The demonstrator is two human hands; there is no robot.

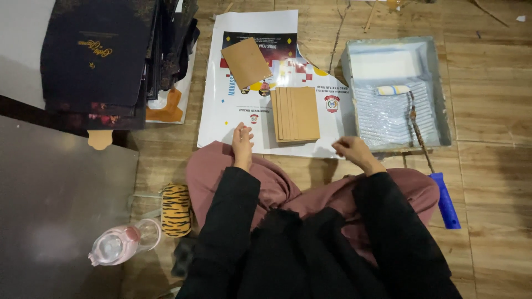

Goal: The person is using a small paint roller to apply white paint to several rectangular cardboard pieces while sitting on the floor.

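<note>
Both hands were empty: the left hand [242, 139] rested loosely curled and the right hand [348, 148] half-closed, flanking the stack of brown cardboard pieces [295, 114] at mid-frame on a printed poster [244, 111]. The paint roller [394, 90] in its tray [440, 83] just right might smear the cardboard.

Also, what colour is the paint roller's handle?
Blue, in the head view: the paint roller's handle lies on the floor beside the tray.
</note>
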